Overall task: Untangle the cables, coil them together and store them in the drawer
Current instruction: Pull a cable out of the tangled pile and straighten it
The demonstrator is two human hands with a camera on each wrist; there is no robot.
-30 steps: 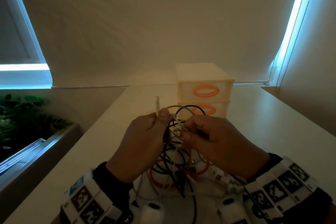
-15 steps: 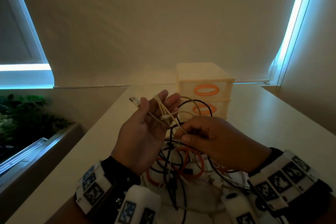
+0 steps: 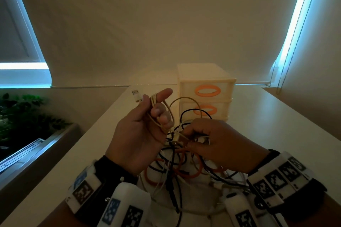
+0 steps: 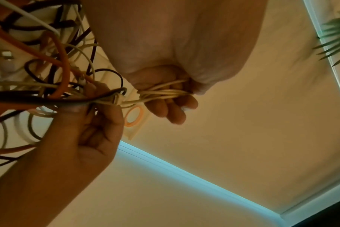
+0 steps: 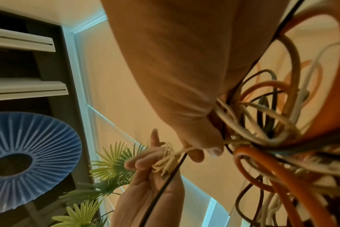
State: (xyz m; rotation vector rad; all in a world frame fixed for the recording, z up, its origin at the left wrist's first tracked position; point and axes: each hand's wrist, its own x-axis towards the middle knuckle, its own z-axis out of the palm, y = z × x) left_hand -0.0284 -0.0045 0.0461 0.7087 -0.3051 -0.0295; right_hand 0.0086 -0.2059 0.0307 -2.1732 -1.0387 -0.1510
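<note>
Worktop: pale, carrying a small drawer unit at the far end with orange handles; both drawers look closed, so storing is not yet begun.

Cable tangle: orange, black and white strands heaped on the worktop between the wrists, partly lifted, likely to let one strand slide free.

Left hand: raised, palm up, fingers curled round several turns of the cream cable; its USB plug sticks out past the thumb. Probably gathering this strand into a coil.

Right hand: fingertips pinching the same cream cable where it leaves the knot, alongside a black strand, keeping it taut.
</note>
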